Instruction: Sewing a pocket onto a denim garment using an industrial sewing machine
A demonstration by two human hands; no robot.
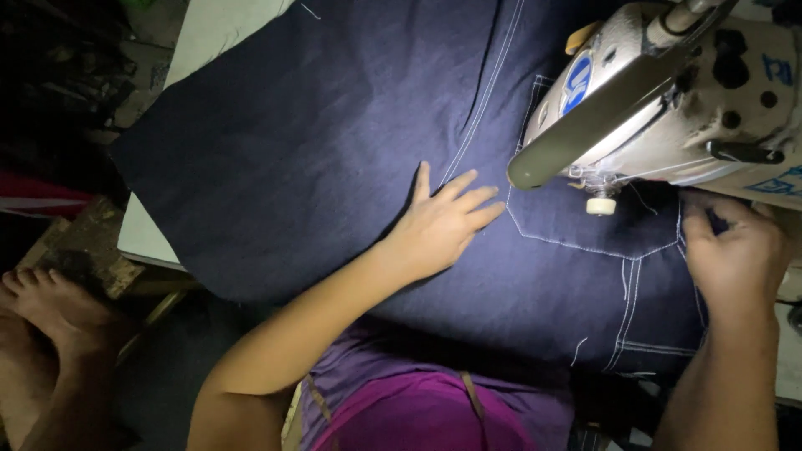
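The left hand (443, 224) lay flat and released on the dark navy denim fabric (317, 159) spread across the desk, the right hand (735, 255) pinched its right edge beside the grey sewing machine (668, 92), where uneven tension would likely skew the seam.

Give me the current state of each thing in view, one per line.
Dark navy denim fabric with white stitching: spread flat on the table, under the machine head.
Left hand: open, palm flat on the denim.
Right hand: fingers curled, gripping the denim edge by the machine.
Grey metal sewing machine head: over the denim; needle position cannot be told.
White table: mostly covered by denim.
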